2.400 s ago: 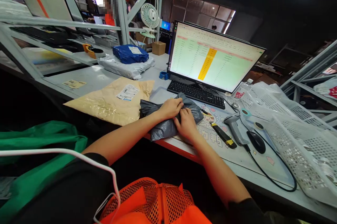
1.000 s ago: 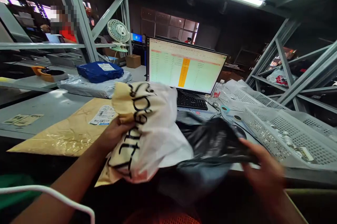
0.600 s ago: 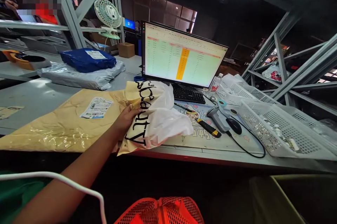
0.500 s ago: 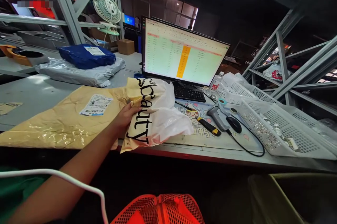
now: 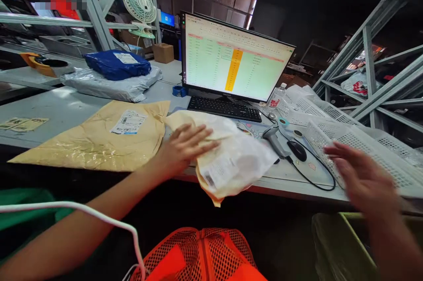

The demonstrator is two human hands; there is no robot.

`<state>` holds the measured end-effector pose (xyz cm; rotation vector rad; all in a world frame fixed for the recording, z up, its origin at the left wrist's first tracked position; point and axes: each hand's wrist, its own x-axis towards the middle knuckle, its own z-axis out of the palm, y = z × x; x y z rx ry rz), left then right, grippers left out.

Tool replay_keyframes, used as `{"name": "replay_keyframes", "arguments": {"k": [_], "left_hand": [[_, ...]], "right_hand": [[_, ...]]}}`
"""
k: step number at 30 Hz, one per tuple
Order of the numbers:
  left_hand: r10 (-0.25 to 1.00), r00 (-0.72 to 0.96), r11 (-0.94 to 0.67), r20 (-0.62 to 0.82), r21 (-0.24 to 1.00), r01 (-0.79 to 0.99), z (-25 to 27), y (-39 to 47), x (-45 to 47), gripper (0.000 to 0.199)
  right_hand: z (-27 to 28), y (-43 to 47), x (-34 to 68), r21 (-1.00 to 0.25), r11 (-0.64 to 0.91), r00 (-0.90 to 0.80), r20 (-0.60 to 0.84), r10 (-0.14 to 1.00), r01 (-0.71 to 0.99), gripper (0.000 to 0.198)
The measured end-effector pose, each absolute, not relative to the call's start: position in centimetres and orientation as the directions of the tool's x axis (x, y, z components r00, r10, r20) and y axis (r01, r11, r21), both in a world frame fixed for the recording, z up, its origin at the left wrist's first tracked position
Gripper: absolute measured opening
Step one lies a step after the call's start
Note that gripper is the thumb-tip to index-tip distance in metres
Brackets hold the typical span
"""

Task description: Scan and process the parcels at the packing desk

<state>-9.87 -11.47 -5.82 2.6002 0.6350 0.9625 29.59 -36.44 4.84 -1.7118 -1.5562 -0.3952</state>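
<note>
My left hand (image 5: 188, 146) lies with its fingers spread over a pale yellow and white plastic bag (image 5: 236, 157) near the front edge of the desk. A printed white label shows on the bag, and one corner juts past the edge. To the left is a larger tan parcel (image 5: 99, 140) with a shipping label (image 5: 128, 122). My right hand (image 5: 363, 179), blurred, hovers in front of the white perforated baskets with its fingers stretched out and nothing visible in it. Between bag and baskets sit a grey barcode scanner (image 5: 275, 141) and a black mouse (image 5: 296, 150).
Behind the bag stand a keyboard (image 5: 224, 108) and a monitor (image 5: 236, 63). Blue (image 5: 117, 65) and grey parcels (image 5: 112, 85) are stacked back left, near a tape dispenser (image 5: 49, 65). A white basket (image 5: 346, 144) lines the right side; an olive bin (image 5: 343, 245) stands below.
The bag has been turned over and laid down farther right, its lettering now hidden and a label showing. My left hand has opened from its grip. My right hand has come into view.
</note>
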Motion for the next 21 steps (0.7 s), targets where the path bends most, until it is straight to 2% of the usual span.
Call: {"name": "replay_keyframes", "arguments": {"k": [2, 3, 5, 8, 11, 13, 15, 18, 21], "left_hand": [[0.480, 0.817, -0.877, 0.321, 0.206, 0.434, -8.0, -13.4, -9.4, 0.072], [0.493, 0.841, -0.870, 0.223, 0.148, 0.471, -8.7, -14.1, -9.5, 0.080], [0.492, 0.863, -0.864, 0.115, 0.186, 0.468, -9.0, -15.1, -10.2, 0.086], [0.492, 0.851, -0.846, 0.182, 0.331, 0.418, -7.5, -15.2, -10.9, 0.069], [0.593, 0.758, -0.795, 0.272, 0.348, 0.497, -6.5, -14.0, -9.7, 0.057], [0.654, 0.729, -0.748, 0.204, 0.318, 0.583, -7.3, -12.7, -8.3, 0.065], [0.737, 0.667, -0.665, 0.109, 0.298, 0.685, -8.6, -11.5, -7.3, 0.081], [0.844, 0.533, -0.527, 0.060, 0.281, 0.802, -10.1, -10.3, -6.8, 0.100], [0.894, 0.444, -0.442, 0.054, 0.254, 0.860, -10.2, -10.4, -6.7, 0.102]], "right_hand": [[3.2, -32.6, 27.3, -0.379, 0.151, 0.123, 0.610, 0.783, 0.913, 0.039], [2.1, -30.5, 25.8, -0.391, 0.212, 0.050, 0.562, 0.825, 0.896, 0.039], [-0.6, -26.5, 22.4, -0.402, 0.304, -0.086, 0.478, 0.874, 0.863, 0.041], [-4.3, -22.9, 17.7, -0.386, 0.321, -0.201, 0.319, 0.926, 0.865, 0.052], [-6.6, -21.8, 15.0, -0.262, 0.281, -0.259, 0.118, 0.959, 0.923, 0.085], [-7.3, -21.8, 14.7, -0.173, 0.269, -0.272, 0.002, 0.962, 0.948, 0.109], [-7.6, -22.0, 15.3, -0.140, 0.244, -0.256, -0.073, 0.964, 0.959, 0.120], [-7.8, -22.2, 17.2, -0.172, 0.214, -0.235, -0.115, 0.965, 0.962, 0.126], [-8.0, -22.1, 19.1, -0.221, 0.214, -0.235, -0.075, 0.969, 0.951, 0.120]]}}
